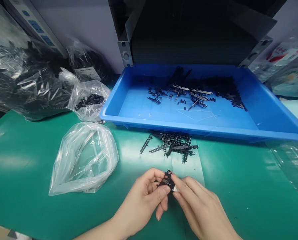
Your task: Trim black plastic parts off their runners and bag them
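Between my two hands, over the green work surface, is a small black plastic part [168, 180] with round holes at its top end. My left hand [146, 196] pinches it between thumb and fingers. My right hand [199, 203] closes on its right side, with the index finger along the part and a small whitish patch beside the fingertips. Part of the piece is hidden by my fingers. Just beyond my hands lies a loose pile of black ladder-like plastic strips [175, 145].
Behind the pile stands a blue tray [149, 121] holding several black and metallic pieces. An open clear bag [85, 160] lies to the left. Beyond it are a bag of small black parts [89, 98] and a big bag of black parts [36, 80]. Clear plastic trays [294, 163] sit at right.
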{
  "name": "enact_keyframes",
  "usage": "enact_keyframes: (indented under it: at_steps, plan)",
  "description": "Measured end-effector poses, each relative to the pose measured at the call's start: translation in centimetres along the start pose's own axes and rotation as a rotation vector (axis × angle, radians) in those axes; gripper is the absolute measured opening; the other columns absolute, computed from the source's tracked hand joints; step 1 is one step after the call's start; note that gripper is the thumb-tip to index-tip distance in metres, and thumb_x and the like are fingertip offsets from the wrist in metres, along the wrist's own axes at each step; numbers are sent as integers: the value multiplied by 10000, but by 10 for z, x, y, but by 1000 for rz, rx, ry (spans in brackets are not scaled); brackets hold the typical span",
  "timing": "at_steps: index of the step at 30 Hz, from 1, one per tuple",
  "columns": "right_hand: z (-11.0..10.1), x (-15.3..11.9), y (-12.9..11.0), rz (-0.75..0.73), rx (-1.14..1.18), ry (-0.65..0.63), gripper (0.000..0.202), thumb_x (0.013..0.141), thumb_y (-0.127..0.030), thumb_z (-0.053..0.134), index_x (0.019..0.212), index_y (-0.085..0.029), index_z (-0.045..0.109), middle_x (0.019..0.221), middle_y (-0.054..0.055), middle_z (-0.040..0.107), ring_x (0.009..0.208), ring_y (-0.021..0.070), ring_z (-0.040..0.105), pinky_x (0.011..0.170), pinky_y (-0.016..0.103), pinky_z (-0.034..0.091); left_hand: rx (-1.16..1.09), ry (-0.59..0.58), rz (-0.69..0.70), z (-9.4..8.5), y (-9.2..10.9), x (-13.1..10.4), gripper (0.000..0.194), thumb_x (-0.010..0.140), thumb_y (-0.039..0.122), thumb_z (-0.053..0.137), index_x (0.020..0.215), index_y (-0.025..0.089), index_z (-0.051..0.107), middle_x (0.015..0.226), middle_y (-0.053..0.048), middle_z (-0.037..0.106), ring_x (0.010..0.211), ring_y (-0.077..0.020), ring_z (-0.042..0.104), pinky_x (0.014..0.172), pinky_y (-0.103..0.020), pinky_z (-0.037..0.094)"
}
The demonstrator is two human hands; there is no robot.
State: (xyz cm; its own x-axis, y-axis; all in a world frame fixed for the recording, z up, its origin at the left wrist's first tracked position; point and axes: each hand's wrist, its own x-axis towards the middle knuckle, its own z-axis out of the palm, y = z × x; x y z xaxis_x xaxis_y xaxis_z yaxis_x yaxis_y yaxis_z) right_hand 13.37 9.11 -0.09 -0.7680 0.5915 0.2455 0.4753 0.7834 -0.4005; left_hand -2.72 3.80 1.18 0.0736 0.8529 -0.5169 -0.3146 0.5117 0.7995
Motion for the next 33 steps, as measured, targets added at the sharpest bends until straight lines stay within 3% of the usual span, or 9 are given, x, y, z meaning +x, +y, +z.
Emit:
enact_keyframes:
  at_steps: [9, 18, 23, 27, 30, 33]
  plan:
    - [2, -3, 0, 39, 8, -49, 352, 955, -242, 288, 1202, -122, 508, 702, 49, 557, 594, 146, 571, 401, 199, 397, 23, 9, 9, 1, -3, 3, 147, 863, 312, 491, 850, 165, 485, 474, 88, 499, 348, -20, 361, 445, -180, 318]
    - [4, -3, -8, 73, -37, 45, 350, 950, -226, 293, 1166, -127, 550, 673, 36, 568, 571, 134, 577, 386, 191, 383, -57, 58, 20, 7, -11, 3, 204, 841, 371, 507, 808, 174, 465, 425, 82, 503, 290, -22, 314, 369, -173, 262]
    - [-4, -2, 8, 126, -90, 54, 336, 946, -318, 295, 1093, -159, 553, 655, 13, 577, 523, 139, 584, 370, 211, 392, -110, 99, 5, 5, -9, 5, 217, 812, 372, 556, 865, 171, 493, 469, 94, 459, 350, -23, 292, 390, -179, 199]
    - [-12, -4, 30, 179, -180, -83, 247, 906, -353, 365, 923, -193, 553, 706, 0, 578, 374, 126, 520, 309, 243, 380, -92, 122, -14, 3, -4, 6, 275, 788, 432, 566, 761, 168, 493, 601, 67, 463, 421, -25, 269, 435, -199, 194]
    - [-14, -4, 40, 210, -190, -254, 72, 819, -245, 513, 880, -209, 532, 806, 6, 562, 387, 121, 531, 322, 247, 401, -28, 137, -27, 2, -3, 7, 318, 828, 443, 500, 666, 172, 465, 485, 93, 340, 434, -51, 220, 472, -223, 190]
    - [-15, -1, 43, 271, -125, -327, 85, 787, -159, 542, 839, -222, 517, 838, 2, 558, 466, 130, 570, 396, 245, 446, -5, 169, -44, -1, -3, 7, 345, 835, 463, 472, 638, 181, 460, 433, 95, 263, 458, -79, 197, 484, -231, 180]
